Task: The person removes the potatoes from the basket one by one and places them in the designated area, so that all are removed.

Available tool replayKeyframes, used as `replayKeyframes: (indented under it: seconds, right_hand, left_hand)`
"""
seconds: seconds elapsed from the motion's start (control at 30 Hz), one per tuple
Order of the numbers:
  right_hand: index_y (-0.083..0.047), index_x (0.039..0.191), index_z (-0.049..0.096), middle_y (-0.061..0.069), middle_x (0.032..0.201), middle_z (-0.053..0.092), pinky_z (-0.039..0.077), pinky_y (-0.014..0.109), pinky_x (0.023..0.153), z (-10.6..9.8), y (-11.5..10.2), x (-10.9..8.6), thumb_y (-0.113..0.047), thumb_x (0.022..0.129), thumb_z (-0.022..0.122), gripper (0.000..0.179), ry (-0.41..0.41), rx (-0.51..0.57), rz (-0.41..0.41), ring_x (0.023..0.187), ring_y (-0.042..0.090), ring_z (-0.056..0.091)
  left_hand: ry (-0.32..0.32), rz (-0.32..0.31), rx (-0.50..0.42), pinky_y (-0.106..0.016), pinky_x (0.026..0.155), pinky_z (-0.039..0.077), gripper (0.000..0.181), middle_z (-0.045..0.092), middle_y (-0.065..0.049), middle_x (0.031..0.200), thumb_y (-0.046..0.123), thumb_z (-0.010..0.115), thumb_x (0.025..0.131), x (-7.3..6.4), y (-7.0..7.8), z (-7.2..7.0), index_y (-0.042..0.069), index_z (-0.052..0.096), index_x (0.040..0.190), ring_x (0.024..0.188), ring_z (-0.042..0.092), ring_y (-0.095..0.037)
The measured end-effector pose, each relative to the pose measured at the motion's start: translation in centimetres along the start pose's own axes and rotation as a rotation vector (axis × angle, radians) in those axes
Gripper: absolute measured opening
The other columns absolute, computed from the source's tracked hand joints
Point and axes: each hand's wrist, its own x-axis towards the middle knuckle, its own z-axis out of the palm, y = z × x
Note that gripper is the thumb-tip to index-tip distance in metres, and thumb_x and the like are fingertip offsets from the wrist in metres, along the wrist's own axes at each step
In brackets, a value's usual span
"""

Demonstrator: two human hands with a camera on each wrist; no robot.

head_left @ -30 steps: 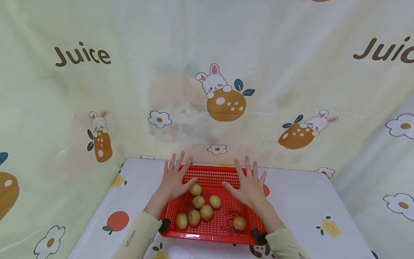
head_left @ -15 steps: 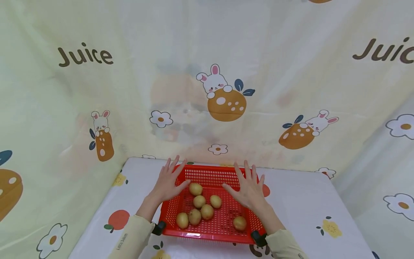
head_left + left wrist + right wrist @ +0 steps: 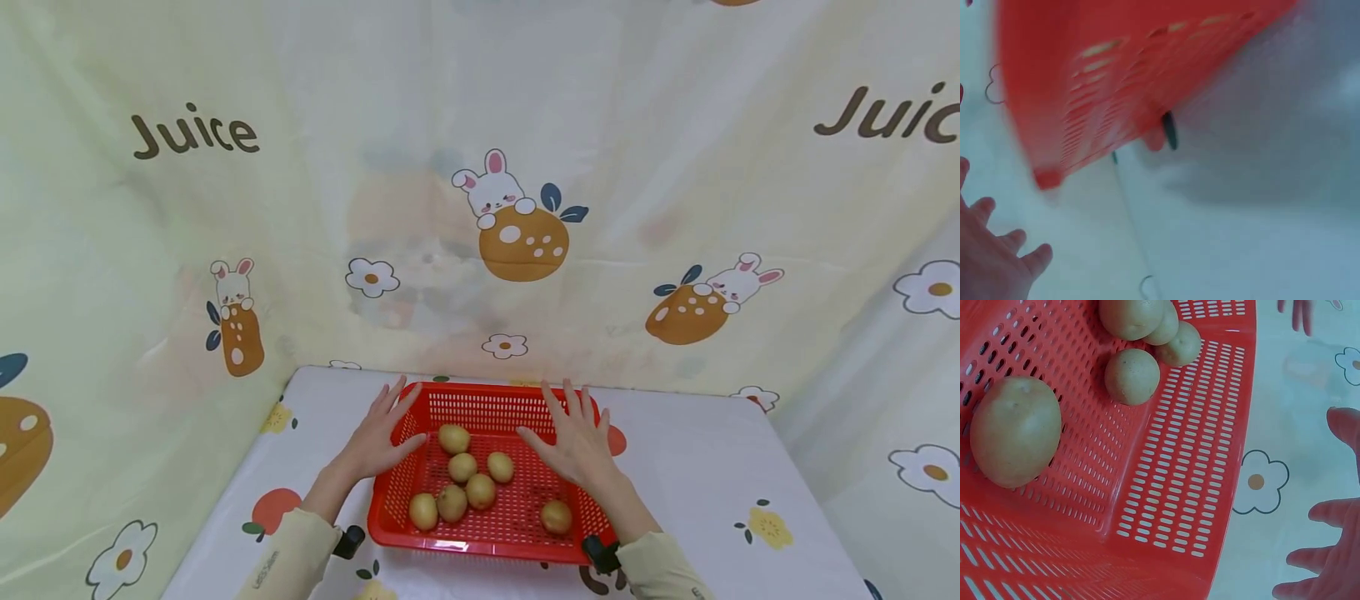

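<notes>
A red plastic basket (image 3: 517,506) with slotted sides stands on the table, several potatoes (image 3: 480,492) lying on its floor. Most of them gather on the left half; a single potato (image 3: 556,517) sits near the front right corner. My left hand (image 3: 378,440) hovers at the basket's left rim, fingers spread and nothing in them. Over the right side is my right hand (image 3: 576,440), also spread and holding nothing. In the left wrist view, the fingers (image 3: 1013,240) show apart from the basket's outer wall (image 3: 1097,81). The right wrist view shows a large potato (image 3: 1016,432) close up.
A white tablecloth (image 3: 690,475) printed with fruit covers the table. Behind and at both sides hangs a pale curtain (image 3: 637,125) with rabbits, oranges and flowers. Each wrist wears a dark strapped device, such as the one on the left wrist (image 3: 349,542).
My left hand has moved left and toward me, from above the basket's back left corner to beside its left rim. The right hand has barely moved. Basket and potatoes stay in place.
</notes>
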Motion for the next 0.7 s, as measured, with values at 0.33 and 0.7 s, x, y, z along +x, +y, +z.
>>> replayKeyframes:
  seconds: [0.33,0.7]
  right_hand:
    - [-0.013,0.156,0.028,0.027,0.158,0.021,0.011,0.078,0.104,-0.6,0.4,-0.4,-0.055,0.092,0.056,0.082,-0.036,0.065,0.013,0.142,0.052,0.017]
    - [-0.007,0.155,0.030,0.026,0.157,0.025,0.029,0.068,0.106,-1.2,1.6,-0.2,-0.039,0.095,0.062,0.075,-0.140,0.154,-0.098,0.142,0.048,0.024]
  left_hand:
    - [0.084,0.068,-0.153,-0.076,0.097,0.031,0.076,0.009,-0.015,0.164,0.025,0.059,0.089,-1.0,-1.0,3.1,0.016,0.026,0.157,0.147,0.009,-0.045]
    - [0.110,0.031,-0.270,-0.075,0.099,0.029,0.088,0.007,-0.018,0.164,0.001,0.054,0.072,-1.1,-1.5,4.0,0.014,0.031,0.156,0.145,0.014,-0.043]
